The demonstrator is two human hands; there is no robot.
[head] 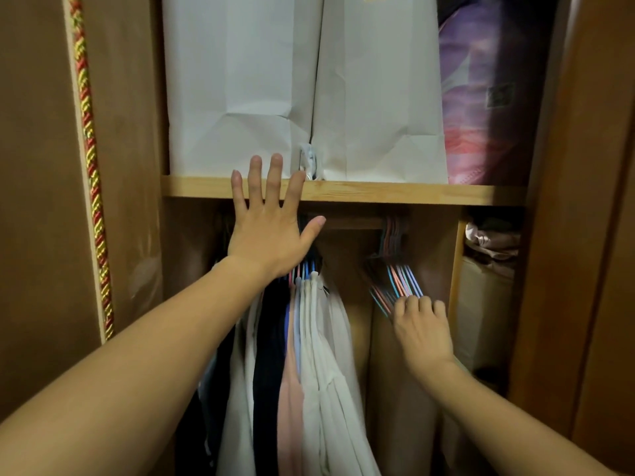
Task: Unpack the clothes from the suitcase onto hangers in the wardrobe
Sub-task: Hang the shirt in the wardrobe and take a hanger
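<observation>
A home bedroom closet — a wooden wardrobe (343,193) with clothes (302,355) hanging from a rail beside empty plastic hangers (395,280), white paper bags (309,80) and bagged bedding (488,97) stored on the shelf above — ordinary household storage.

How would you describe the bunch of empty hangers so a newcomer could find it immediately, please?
Under the wooden shelf a rail runs across the wardrobe. The empty hangers hang at its right end, gripped by the right hand. Unlike the hung clothes on the left, they carry nothing.
</observation>
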